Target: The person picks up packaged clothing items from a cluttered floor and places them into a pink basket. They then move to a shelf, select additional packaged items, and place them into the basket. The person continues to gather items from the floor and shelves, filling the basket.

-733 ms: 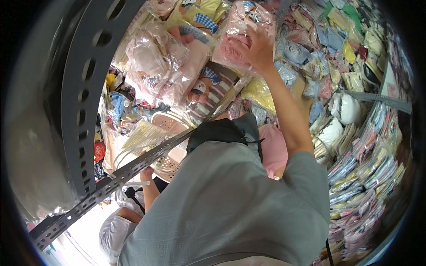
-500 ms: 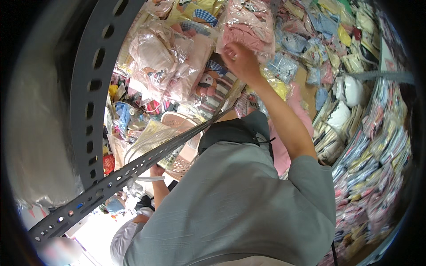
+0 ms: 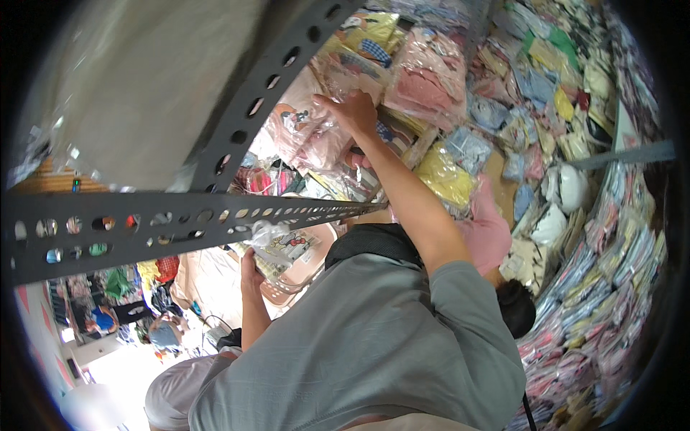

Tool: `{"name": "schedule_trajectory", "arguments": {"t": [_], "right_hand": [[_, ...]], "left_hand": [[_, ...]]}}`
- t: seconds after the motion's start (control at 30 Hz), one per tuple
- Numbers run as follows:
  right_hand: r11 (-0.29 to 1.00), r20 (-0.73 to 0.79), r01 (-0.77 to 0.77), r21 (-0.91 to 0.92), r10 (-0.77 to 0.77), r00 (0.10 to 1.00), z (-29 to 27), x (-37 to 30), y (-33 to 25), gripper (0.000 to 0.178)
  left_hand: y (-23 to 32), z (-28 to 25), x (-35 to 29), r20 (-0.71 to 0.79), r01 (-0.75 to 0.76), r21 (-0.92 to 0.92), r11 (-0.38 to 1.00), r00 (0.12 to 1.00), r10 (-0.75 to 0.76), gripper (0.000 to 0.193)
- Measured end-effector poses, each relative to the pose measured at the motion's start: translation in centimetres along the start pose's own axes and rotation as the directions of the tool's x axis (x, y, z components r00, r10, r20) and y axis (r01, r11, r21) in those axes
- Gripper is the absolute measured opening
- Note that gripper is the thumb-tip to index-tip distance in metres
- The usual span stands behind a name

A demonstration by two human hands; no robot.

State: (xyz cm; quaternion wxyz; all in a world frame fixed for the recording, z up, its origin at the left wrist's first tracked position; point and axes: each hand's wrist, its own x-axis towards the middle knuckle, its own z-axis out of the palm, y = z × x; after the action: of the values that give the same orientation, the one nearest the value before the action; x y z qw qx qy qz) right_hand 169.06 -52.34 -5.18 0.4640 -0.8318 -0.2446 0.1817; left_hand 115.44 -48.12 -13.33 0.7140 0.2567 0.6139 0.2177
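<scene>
One right grip (image 3: 352,113), fingers spread; bagged pink clothes (image 3: 298,136) beneath, likely light, slippery, best taken by folds; left grip (image 3: 250,266) clasping printed packet (image 3: 291,248)

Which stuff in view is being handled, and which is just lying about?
In use:
- printed pack, in left hand
- pink pack, under right hand
- basket, probably

Lying about:
- yellow pack
- blue pack
- white bundle

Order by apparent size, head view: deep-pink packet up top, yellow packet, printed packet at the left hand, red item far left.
1. Deep-pink packet
2. Yellow packet and printed packet: too close to rank; the latter is partly hidden
3. Red item
</scene>
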Motion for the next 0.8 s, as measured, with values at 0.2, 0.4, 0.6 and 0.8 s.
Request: {"name": "schedule_trajectory", "arguments": {"t": [0.2, 0.4, 0.6, 0.8], "right_hand": [[0.9, -0.367, 0.436, -0.022, -0.413, 0.834, 2.8, -0.1, -2.4, 0.041], [0.885, -0.291, 0.318, 0.341, -0.222, 0.931, 6.8, 1.6, -0.1, 0.071], [0.994, 0.037, 0.082, 0.065, -0.085, 0.996, 2.6, 3.3, 4.5, 0.077], [0.964, -0.07, -0.078, 0.255, 0.099, 0.993, -5.4, -2.3, 1.3, 0.074]], "left_hand": [[-0.4, -2.8, -1.0, -0.061, -0.065, -0.127, 0.99, 0.996, 0.058, 0.036], [-1.0, -2.7, -0.6, -0.124, -0.046, -0.182, 0.982, 0.992, 0.023, 0.029], [-1.3, -2.4, -0.6, -0.195, -0.209, -0.165, 0.964, 0.965, 0.176, 0.04], [-2.5, -4.1, 1.8, -0.166, -0.261, -0.164, 0.951, 0.958, 0.234, 0.037]]}}
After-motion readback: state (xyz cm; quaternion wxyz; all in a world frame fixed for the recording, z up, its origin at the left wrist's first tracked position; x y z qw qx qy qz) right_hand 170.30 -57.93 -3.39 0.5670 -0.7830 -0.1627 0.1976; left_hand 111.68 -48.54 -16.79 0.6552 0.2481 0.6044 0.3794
